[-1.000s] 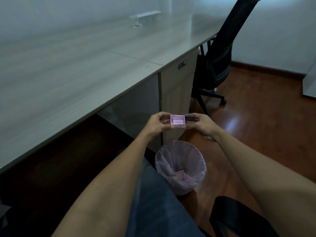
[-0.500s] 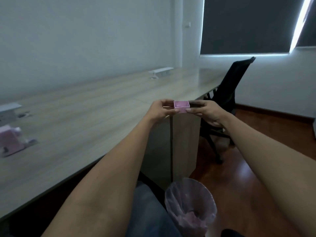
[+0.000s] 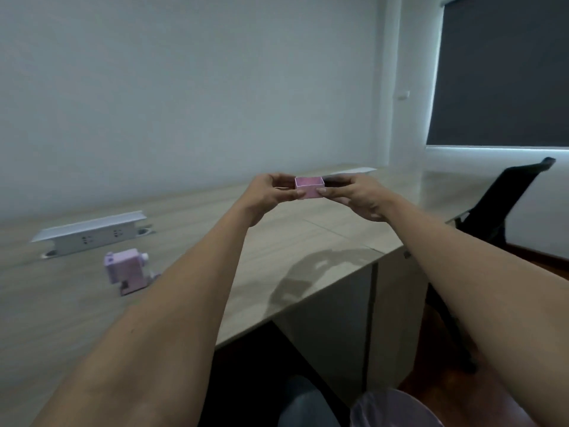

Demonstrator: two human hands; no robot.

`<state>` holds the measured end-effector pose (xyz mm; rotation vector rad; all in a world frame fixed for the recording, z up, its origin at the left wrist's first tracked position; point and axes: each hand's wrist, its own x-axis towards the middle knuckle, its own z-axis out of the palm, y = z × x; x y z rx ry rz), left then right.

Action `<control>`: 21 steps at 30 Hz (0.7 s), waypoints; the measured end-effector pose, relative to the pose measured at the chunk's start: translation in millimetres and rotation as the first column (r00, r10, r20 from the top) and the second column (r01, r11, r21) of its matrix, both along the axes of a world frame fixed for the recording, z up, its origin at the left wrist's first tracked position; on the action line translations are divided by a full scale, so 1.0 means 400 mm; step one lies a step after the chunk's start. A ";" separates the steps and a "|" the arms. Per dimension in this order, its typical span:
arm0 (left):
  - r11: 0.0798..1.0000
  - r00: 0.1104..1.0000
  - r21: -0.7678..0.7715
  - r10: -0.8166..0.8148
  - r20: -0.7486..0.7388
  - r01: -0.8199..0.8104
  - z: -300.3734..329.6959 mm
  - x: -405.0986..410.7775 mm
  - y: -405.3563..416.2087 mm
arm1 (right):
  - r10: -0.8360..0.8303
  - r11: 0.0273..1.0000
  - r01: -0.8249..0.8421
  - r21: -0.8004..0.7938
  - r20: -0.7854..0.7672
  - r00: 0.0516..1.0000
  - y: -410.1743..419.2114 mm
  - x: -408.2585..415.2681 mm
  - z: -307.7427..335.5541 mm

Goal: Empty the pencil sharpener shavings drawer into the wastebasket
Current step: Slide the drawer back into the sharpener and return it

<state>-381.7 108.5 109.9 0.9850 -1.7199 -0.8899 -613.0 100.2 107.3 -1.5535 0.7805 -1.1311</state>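
Pink plastic, thin-walled, open-topped: the shavings drawer (image 3: 309, 188) is a small rectangular tray, held level in mid-air above the desk (image 3: 308, 241), just above centre of the head view.

Head view, item by item:
- Left hand (image 3: 271, 192): at 9 o'clock of the drawer, thumb and fingers closed on its left end wall.
- Right hand (image 3: 354, 195): at 3 o'clock of the drawer, thumb under the near edge and fingers closed on its right end wall.
- Drawer contents: the inside shows pink; whether shavings remain you cannot tell at this size.
- Pencil sharpener (image 3: 127, 271): pink body, standing on the desk at 8 o'clock of the drawer, well apart from both hands.
- Wastebasket (image 3: 397, 409): lined with a pale bag, only its rim showing at the frame's bottom edge, at 5 o'clock of the drawer and well below it.
- Power strip housing (image 3: 89, 234): white, just behind the sharpener.
- Office chair (image 3: 505, 204): black, at 3 o'clock, off the desk's end.

Handling, as a judgement: expect the drawer to be very light, stiff and smooth, so it may slip or flex if you squeeze hard. Take it by the short end walls, as now, keep it level, and pinch lightly.
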 end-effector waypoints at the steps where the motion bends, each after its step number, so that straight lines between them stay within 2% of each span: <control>1: 1.000 1.000 -0.008 0.024 -0.001 -0.024 0.014 0.042 0.008 | 0.028 1.000 -0.028 -0.010 -0.003 1.000 -0.006 0.044 0.014; 10: 0.956 0.957 -0.032 0.290 -0.017 -0.290 0.090 0.411 0.104 | 0.273 0.962 -0.273 -0.014 0.003 0.962 -0.052 0.437 0.107; 21: 0.840 0.840 0.023 0.541 0.034 -0.542 0.054 0.726 0.250 | 0.479 0.877 -0.480 0.022 0.011 0.878 -0.053 0.840 0.035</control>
